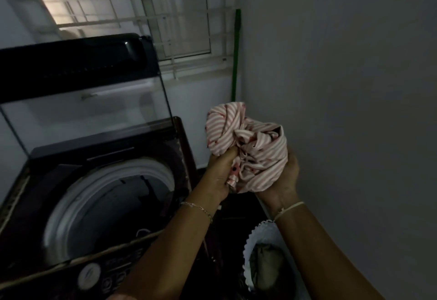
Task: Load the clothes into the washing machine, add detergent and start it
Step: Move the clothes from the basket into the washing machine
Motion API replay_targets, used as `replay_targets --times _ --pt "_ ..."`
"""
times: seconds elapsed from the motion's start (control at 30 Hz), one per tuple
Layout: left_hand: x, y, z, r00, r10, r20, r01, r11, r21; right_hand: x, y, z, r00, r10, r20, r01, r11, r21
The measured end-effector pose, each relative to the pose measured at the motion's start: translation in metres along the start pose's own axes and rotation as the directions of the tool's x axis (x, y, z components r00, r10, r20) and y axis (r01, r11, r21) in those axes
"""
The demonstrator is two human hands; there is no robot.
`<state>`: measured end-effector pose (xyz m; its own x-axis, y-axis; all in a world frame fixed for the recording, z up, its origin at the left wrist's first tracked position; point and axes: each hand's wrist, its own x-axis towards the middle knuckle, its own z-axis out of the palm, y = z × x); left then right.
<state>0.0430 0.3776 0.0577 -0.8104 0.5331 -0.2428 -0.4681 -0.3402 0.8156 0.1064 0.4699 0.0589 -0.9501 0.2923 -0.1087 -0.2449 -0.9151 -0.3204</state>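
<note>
Head view is showing a person standing at a top-loading washing machine [59, 155] in a dim room, with both arms reaching forward. The left hand [220, 172] and the right hand [283, 176] are together holding a bunched pink-and-white striped garment [248, 139]. The left hand's fingers are curling into the cloth from the left, its thumb pressing into the folds. The right hand is cupping the bundle from below and from the right, its fingers wrapping round the far side, where they are hidden.

The garment is hanging in the air to the right of the machine, clear of the tub and near the grey wall [343, 87]. The machine's glass lid [82, 110] is standing raised at the back, and the white ring of the tub opening [113, 172] is lying exposed, with the inside too dark to read. The control panel [113, 273] is running along the near edge, partly behind the left forearm.

A thin chain bracelet [198, 207] is circling the left wrist and a pale string [289, 207] the right. Below the right forearm, a white basket [250, 236] with a scalloped rim is holding more cloth. A green pole [236, 51] is leaning in the corner beside a window grille [142, 4].
</note>
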Motion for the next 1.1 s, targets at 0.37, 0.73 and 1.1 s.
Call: replay_targets --times 0.37,0.73,1.1 --pt "0.005 0.079 -0.130 1.000 0.012 0.011 -0.012 0.997 0.072 0.045 0.128 0.059 0.976 0.057 -0.211 -0.060 0.998 -0.006" --pt "0.007 0.121 -0.320 0.961 -0.095 -0.259 0.172 0.940 0.293 0.100 0.276 0.049 0.892 0.352 -0.285 -0.434 0.843 -0.317" --pt "0.035 0.050 -0.436 0.986 -0.069 -0.150 0.159 0.636 0.755 0.131 0.334 -0.007 0.793 0.362 -0.490 -0.585 0.230 -0.778"
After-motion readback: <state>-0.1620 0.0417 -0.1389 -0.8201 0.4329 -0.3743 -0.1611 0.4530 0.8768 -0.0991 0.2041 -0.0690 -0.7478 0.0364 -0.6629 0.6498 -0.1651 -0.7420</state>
